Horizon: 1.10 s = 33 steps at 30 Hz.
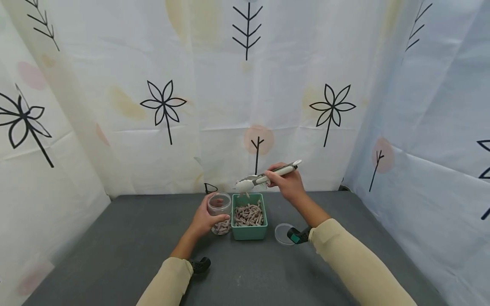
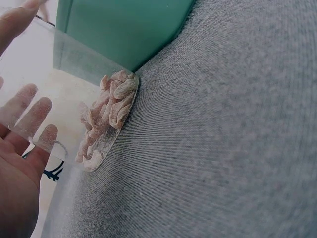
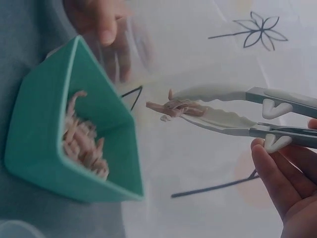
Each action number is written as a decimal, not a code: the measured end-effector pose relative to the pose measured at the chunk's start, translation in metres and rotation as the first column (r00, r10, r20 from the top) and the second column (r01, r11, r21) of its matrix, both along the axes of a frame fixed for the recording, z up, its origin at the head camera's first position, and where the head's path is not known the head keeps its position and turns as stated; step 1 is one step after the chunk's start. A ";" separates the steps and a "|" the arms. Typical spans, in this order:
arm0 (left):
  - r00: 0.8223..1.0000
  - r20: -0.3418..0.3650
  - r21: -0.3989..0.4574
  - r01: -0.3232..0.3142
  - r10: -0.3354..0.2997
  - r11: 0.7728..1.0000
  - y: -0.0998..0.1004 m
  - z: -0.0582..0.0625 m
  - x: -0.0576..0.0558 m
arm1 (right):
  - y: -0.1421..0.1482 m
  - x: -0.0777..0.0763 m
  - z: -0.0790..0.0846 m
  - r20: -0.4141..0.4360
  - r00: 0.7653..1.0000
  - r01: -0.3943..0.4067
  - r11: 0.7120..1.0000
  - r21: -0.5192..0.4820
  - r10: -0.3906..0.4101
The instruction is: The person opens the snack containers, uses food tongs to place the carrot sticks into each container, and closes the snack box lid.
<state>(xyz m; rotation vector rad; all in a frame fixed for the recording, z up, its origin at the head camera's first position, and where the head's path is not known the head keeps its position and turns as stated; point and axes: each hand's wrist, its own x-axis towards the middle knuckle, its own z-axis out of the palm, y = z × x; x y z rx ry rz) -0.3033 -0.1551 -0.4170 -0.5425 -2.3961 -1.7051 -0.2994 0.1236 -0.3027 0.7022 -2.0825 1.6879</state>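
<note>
My left hand (image 1: 204,219) holds a clear plastic jar (image 1: 220,208), fingers and thumb wrapped about its sides. Small pinkish-brown twisted pieces (image 2: 109,106) lie in the jar's bottom, and it stands upright against a green rectangular bin (image 1: 249,232). More of the same pieces (image 1: 249,215) fill part of the bin. Above the bin's far side, my right hand (image 1: 285,182) grips white-and-grey kitchen tongs (image 1: 268,175). Between the tong tips is a small clump of pieces (image 3: 181,108), with ends sticking out, as the right wrist view shows.
A clear round lid (image 1: 283,234) lies flat on the dark grey table (image 1: 245,276), right of the bin and beneath my right forearm. Behind the table hangs a white cloth (image 1: 214,157) printed with plants, and similar cloth encloses both sides.
</note>
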 end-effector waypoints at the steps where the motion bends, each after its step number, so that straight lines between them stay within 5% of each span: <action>1: 1.000 -0.001 -0.002 -0.001 0.001 1.000 0.000 0.000 -0.001 | -0.002 0.004 0.005 -0.005 1.000 -0.002 1.000 0.005 0.002; 7: 1.000 -0.013 0.007 -0.024 0.024 1.000 -0.002 -0.020 -0.018 | -0.015 0.007 0.017 -0.036 0.998 -0.044 0.999 -0.024 0.043; 12: 0.999 -0.014 0.005 -0.045 0.045 0.999 -0.005 -0.033 -0.029 | -0.026 -0.003 0.010 -0.047 0.994 -0.100 0.993 -0.060 0.097; 16: 0.998 -0.013 0.009 -0.053 0.054 0.999 -0.005 -0.034 -0.029 | -0.034 -0.015 -0.002 -0.034 0.992 -0.122 0.990 -0.070 0.120; 33: 0.994 0.035 -0.027 -0.104 0.105 0.994 -0.004 -0.032 -0.028 | -0.045 -0.016 -0.021 -0.002 0.989 -0.148 0.989 -0.023 0.148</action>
